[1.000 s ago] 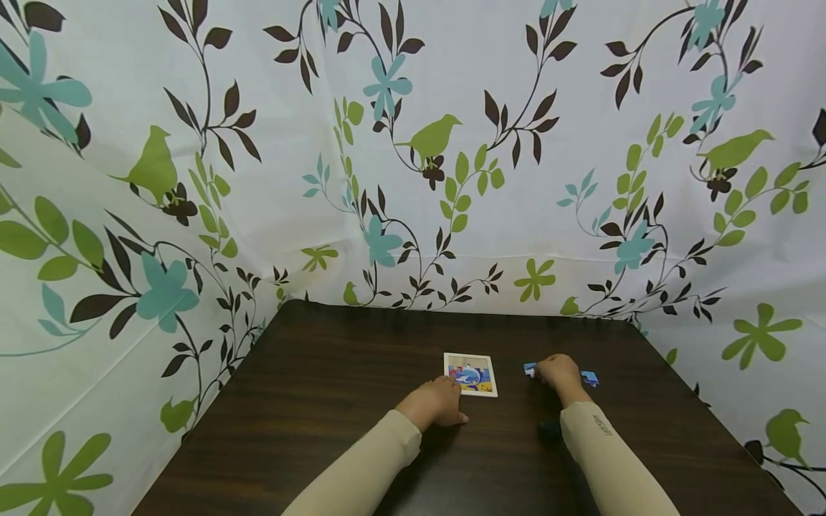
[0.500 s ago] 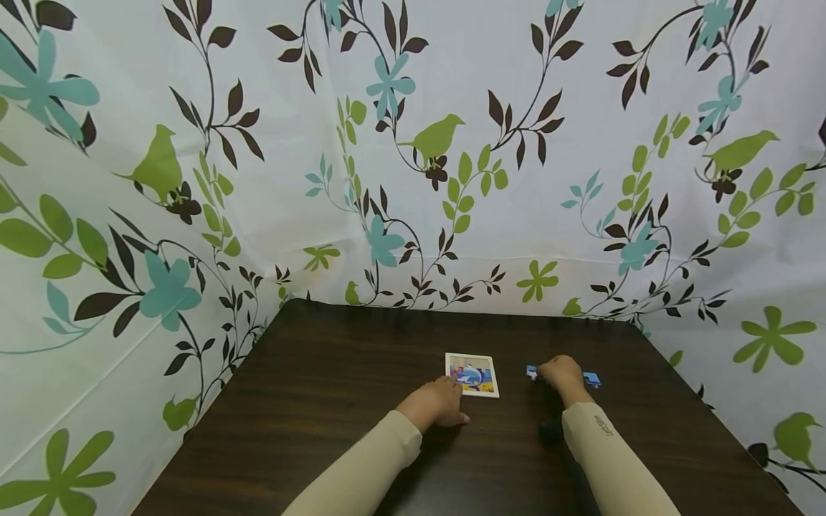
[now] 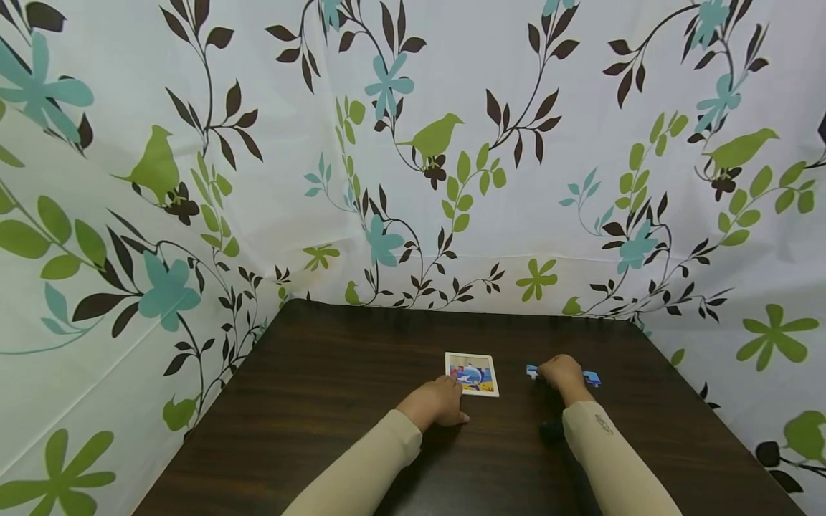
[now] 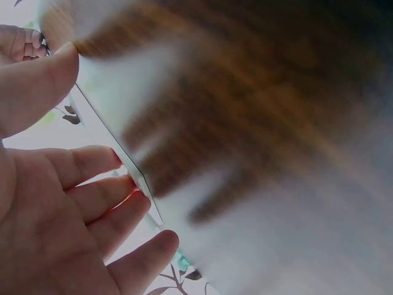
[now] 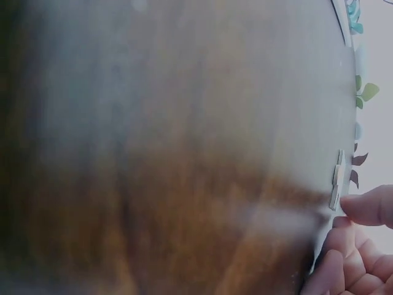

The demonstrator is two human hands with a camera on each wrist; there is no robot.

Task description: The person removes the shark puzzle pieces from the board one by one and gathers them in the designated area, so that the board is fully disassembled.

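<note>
A small square picture puzzle [image 3: 474, 378] with a white border and a colourful sea picture lies flat on the dark wooden table [image 3: 361, 358]. My left hand [image 3: 437, 400] rests at its left edge; in the left wrist view the fingers [image 4: 113, 203] reach out loosely to the white rim. To the right, my right hand [image 3: 561, 376] is low over blue jigsaw pieces, its thumb and curled fingers pinching at one, mostly hidden beneath. A blue piece [image 3: 532, 371] shows left of that hand, another blue piece [image 3: 591, 378] to its right. In the right wrist view the thumb [image 5: 368, 206] meets the piece's edge.
A white curtain [image 3: 277, 179] printed with birds, leaves and flowers hangs behind and beside the table. A small dark object [image 3: 551, 430] shows beside the right sleeve [image 3: 600, 444]. Bare wood lies between the puzzle and the right hand's pieces.
Both hands stay almost in place. The right hand's fingers shift slightly over the blue pieces, and the view sways a little.
</note>
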